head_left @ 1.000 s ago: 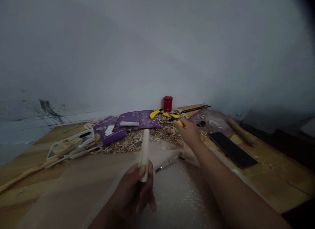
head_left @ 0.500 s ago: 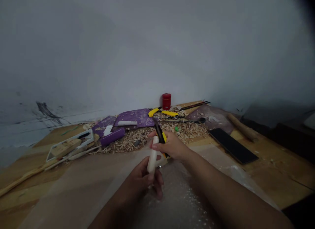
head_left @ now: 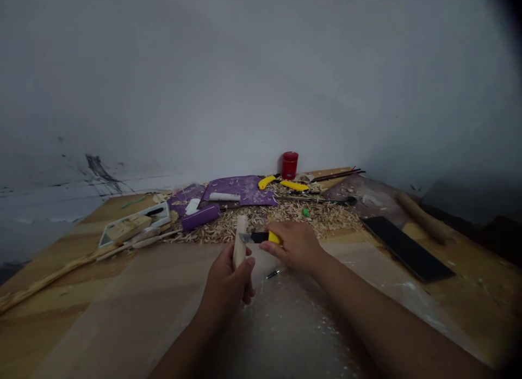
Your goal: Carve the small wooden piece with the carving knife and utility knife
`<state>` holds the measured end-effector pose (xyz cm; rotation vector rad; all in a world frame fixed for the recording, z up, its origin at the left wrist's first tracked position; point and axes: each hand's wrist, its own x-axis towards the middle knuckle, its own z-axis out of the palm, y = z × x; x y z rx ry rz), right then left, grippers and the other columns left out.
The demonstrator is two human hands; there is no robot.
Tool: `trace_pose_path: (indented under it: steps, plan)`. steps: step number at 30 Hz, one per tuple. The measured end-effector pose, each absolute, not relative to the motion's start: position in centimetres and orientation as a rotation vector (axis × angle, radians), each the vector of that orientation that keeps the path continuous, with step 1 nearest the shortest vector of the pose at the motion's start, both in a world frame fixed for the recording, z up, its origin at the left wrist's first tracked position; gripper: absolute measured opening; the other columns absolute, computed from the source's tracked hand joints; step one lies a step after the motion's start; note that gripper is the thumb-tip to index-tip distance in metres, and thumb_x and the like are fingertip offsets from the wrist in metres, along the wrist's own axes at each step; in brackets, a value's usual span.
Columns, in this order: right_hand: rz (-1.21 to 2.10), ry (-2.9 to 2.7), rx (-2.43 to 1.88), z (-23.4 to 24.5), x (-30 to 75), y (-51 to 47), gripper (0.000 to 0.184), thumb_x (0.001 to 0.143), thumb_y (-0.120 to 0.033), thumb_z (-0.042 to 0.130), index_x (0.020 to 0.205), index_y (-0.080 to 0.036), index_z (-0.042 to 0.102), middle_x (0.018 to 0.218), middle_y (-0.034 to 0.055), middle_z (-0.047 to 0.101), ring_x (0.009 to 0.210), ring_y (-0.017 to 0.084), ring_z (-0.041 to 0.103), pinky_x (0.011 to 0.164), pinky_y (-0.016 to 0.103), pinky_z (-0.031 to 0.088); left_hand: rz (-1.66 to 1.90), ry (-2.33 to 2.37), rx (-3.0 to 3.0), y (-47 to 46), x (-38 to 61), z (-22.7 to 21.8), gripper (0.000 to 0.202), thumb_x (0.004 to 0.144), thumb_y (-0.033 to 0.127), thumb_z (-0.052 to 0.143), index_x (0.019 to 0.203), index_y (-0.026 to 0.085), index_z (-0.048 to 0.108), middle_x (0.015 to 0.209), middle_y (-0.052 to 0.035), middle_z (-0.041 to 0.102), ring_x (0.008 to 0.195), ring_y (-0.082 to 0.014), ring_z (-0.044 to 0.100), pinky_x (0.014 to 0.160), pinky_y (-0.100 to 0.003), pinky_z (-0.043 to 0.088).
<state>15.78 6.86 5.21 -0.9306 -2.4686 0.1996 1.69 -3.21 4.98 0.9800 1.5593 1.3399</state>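
My left hand is wrapped round the lower part of a pale wooden stick, which points up and away from me. In my right hand is a yellow and black utility knife, gripped by its handle. Its blade lies across the stick, at or very near the wood, above my left thumb. Most of the knife handle is hidden by my fingers. Below the knife, a small dark and silver pen-like piece lies on the clear plastic sheet.
Wood shavings lie heaped behind my hands, with a purple sheet, yellow-handled cutters and a red canister by the wall. A white tray stands left. A dark flat block and a wooden rod lie right.
My right hand has shifted right, and the knife has turned from upright to lying across the stick. My left hand has moved slightly left with the stick. The whole view has shifted a little.
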Motion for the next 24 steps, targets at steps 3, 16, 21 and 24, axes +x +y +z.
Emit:
trace_pose_path:
  steps: [3, 16, 21, 24]
  plan:
    - [0.081, -2.503, -0.954, 5.21, 15.38, 6.41, 0.046, 0.082, -0.060, 0.037, 0.090, -0.019, 0.058, 0.078, 0.0059, 0.064, 0.072, 0.020, 0.057, 0.060, 0.026, 0.031, 1.304, 1.565, 0.982, -3.41, 1.97, 5.28, 0.009, 0.073, 0.026, 0.049, 0.078, 0.020, 0.044, 0.034, 0.0096, 0.041, 0.028, -0.0098, 0.041, 0.029, -0.016, 0.028]
    - [-0.140, -2.471, -1.091, 5.74, 15.35, 6.56, 0.049, 0.082, -0.062, 0.033, 0.091, -0.020, 0.056, 0.082, 0.0071, 0.065, 0.074, 0.023, 0.059, 0.058, 0.027, 0.030, 1.251, 1.647, 1.022, -3.87, 2.39, 5.73, 0.008, 0.074, 0.026, 0.046, 0.075, 0.020, 0.041, 0.036, 0.0094, 0.041, 0.029, -0.0093, 0.040, 0.030, -0.016, 0.029]
    - [-0.165, -2.468, -1.145, 5.89, 15.29, 6.86, 0.050, 0.082, -0.063, 0.032, 0.092, -0.020, 0.056, 0.082, 0.0073, 0.066, 0.074, 0.023, 0.060, 0.058, 0.027, 0.031, 1.225, 1.657, 1.012, -3.72, 2.37, 5.61, 0.008, 0.075, 0.027, 0.045, 0.076, 0.020, 0.041, 0.035, 0.0095, 0.039, 0.029, -0.0100, 0.041, 0.030, -0.017, 0.029]
    - [-0.170, -2.465, -1.176, 6.03, 15.32, 6.99, 0.049, 0.083, -0.062, 0.031, 0.093, -0.020, 0.056, 0.084, 0.0071, 0.066, 0.074, 0.022, 0.060, 0.057, 0.026, 0.031, 1.209, 1.692, 1.002, -3.72, 2.40, 5.58, 0.009, 0.075, 0.028, 0.046, 0.078, 0.020, 0.042, 0.036, 0.0094, 0.040, 0.029, -0.0104, 0.043, 0.030, -0.017, 0.030]
